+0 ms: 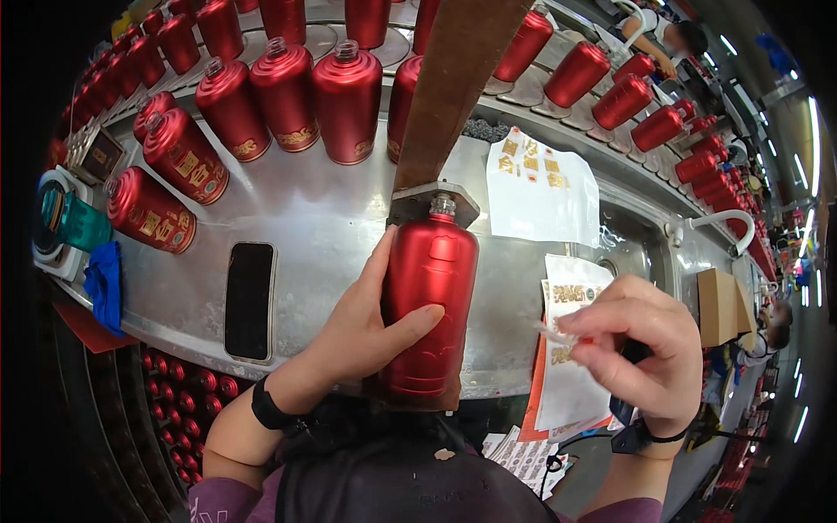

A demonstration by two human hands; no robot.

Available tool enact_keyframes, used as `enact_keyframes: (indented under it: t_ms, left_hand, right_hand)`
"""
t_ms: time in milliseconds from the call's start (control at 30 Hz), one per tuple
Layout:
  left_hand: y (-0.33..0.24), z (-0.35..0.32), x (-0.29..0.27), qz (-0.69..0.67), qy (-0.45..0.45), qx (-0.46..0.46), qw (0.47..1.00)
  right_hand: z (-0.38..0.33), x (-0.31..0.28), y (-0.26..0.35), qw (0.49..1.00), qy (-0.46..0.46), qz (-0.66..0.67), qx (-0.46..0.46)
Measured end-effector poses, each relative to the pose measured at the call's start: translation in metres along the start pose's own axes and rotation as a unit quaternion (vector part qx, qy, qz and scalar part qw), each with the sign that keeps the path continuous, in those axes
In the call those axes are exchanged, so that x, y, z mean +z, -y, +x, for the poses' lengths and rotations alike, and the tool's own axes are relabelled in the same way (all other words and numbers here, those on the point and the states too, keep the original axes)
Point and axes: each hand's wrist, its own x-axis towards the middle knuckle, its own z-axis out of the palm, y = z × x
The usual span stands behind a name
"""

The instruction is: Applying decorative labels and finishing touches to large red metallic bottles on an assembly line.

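Note:
A metallic red bottle (pixel 427 322) with a bare clear glass neck lies tipped toward me at the bench's near edge. My left hand (pixel 362 327) grips its left side, thumb across the front and fingers partly hidden. Raised outlines show on the bottle, with no gold lettering on this face. To the right, my right hand (pixel 641 349) pinches a small translucent strip (pixel 551 331) with a bit of red by the fingertips; its exact kind is unclear. Below that hand lies a stack of white sticker sheets (pixel 571 392) with gold characters, over an orange-red sheet (pixel 534 397).
A brown post (pixel 445 96) rises behind the bottle. Finished-looking red bottles with gold lettering (pixel 187 157) stand left, beside a black phone (pixel 250 301). Another sticker sheet (pixel 540 205) lies at back right. A conveyor with bottles (pixel 580 74) curves behind; a teal container (pixel 78 218) sits far left.

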Motion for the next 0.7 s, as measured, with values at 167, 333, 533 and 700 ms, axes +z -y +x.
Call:
enact_keyframes:
  t_ms: [167, 333, 533, 700]
  left_hand:
    - [0.001, 0.001, -0.004, 0.045, 0.014, 0.016, 0.999]
    - [0.009, -0.001, -0.012, -0.095, 0.031, -0.01, 0.995]
    - [0.019, -0.003, -0.013, -0.081, 0.031, 0.003, 0.996]
    - [0.01, 0.001, -0.007, -0.054, 0.024, -0.004, 0.998]
  right_hand:
    - [0.026, 0.014, 0.005, 0.983, 0.109, 0.149, -0.002]
    - [0.054, 0.057, -0.023, 0.916, 0.166, 0.354, 0.091]
    - [0.075, 0.071, -0.05, 0.966, 0.119, 0.206, 0.103]
    - [0.073, 0.081, -0.044, 0.992, 0.048, 0.109, 0.039]
